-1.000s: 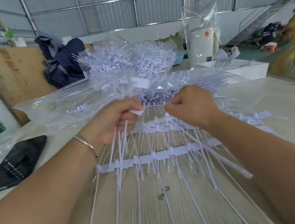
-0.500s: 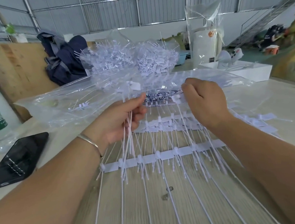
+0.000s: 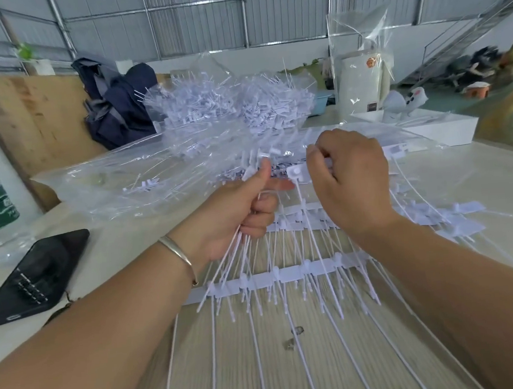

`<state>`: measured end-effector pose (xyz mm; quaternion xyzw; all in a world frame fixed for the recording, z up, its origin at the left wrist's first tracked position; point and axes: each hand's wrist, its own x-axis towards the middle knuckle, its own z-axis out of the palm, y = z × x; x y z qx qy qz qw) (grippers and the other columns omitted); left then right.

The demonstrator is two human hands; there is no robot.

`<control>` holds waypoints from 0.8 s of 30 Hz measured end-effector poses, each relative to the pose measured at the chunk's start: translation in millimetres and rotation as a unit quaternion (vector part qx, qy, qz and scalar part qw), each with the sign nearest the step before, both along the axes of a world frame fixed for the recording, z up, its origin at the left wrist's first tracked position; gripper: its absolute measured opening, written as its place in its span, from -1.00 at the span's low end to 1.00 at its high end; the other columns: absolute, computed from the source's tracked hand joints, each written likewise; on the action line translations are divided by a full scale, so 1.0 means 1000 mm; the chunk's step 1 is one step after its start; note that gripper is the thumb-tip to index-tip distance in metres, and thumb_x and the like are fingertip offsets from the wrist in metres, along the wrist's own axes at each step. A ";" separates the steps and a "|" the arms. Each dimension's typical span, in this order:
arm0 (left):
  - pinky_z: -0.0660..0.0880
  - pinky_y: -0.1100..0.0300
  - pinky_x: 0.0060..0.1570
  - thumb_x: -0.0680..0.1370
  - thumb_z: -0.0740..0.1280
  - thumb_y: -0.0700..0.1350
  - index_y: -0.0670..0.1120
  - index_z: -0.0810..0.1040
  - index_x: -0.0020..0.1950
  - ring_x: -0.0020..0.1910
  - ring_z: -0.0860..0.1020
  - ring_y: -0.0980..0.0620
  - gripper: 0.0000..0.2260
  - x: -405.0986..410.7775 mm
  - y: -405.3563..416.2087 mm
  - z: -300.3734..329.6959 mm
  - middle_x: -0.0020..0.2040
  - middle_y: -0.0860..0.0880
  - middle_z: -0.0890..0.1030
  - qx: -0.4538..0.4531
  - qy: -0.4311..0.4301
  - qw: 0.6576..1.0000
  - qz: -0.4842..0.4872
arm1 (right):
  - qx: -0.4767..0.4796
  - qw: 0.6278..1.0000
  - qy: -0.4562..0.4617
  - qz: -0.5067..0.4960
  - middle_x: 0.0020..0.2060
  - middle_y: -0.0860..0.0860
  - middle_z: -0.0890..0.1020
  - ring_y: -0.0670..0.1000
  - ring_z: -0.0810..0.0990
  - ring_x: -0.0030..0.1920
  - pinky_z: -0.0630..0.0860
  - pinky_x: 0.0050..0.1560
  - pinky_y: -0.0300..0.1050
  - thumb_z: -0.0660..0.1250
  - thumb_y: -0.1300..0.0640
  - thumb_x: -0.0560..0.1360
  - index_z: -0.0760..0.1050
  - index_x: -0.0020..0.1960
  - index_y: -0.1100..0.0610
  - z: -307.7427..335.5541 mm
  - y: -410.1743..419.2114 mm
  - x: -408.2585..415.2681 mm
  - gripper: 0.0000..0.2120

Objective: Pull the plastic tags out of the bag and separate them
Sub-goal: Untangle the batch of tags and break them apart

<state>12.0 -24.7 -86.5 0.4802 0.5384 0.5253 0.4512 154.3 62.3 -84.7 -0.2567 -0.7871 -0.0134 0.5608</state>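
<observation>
A warehouse or small factory floor, seen from a worker's own viewpoint. The far wall (image 3: 233,16) is grey corrugated metal sheeting on a steel frame, with a white band along its base. A metal staircase (image 3: 464,36) climbs at the right. The worktable (image 3: 496,179) is long and pale, with a wood-grain board near the viewer. Bulk stock covers it: a heap of white plastic tags (image 3: 228,103), clear plastic bags (image 3: 118,184), a white box (image 3: 441,128). A plywood sheet (image 3: 31,121) leans at the left. Dark clothing (image 3: 118,113) lies bundled behind.
</observation>
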 end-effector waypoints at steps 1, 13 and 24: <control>0.07 0.33 -0.54 0.53 0.17 0.29 -0.05 0.56 -0.11 -0.53 0.10 0.14 -0.58 0.001 0.000 0.001 -0.42 0.07 0.16 0.002 0.002 1.000 0.008 | -0.001 1.000 -0.016 -0.003 -0.50 -0.01 0.31 0.10 0.32 -0.41 0.26 -0.26 0.00 0.19 0.18 0.52 0.22 -0.39 0.09 -0.003 0.000 -0.001 -0.68; 0.17 0.31 -0.53 0.39 0.52 0.06 0.02 0.50 -0.52 -0.47 0.06 0.01 -0.65 -0.006 0.000 -0.005 -0.40 -0.05 0.09 0.017 0.108 0.994 0.026 | -0.031 0.995 -0.052 0.078 -0.31 0.11 0.53 0.13 0.49 -0.22 0.42 -0.12 0.10 0.25 0.21 0.56 0.46 -0.16 0.26 -0.013 0.002 -0.009 -0.84; 0.06 0.35 -0.58 0.49 0.28 -0.21 0.02 0.22 -0.34 -0.58 0.07 0.10 -0.69 -0.014 0.002 -0.004 -0.53 0.08 0.14 0.020 0.007 0.992 0.128 | -0.059 0.990 -0.120 -0.036 -0.62 -0.03 0.18 0.03 0.21 -0.55 0.18 -0.36 -0.12 0.12 -0.19 0.58 0.09 -0.50 0.04 -0.009 0.011 0.000 -0.43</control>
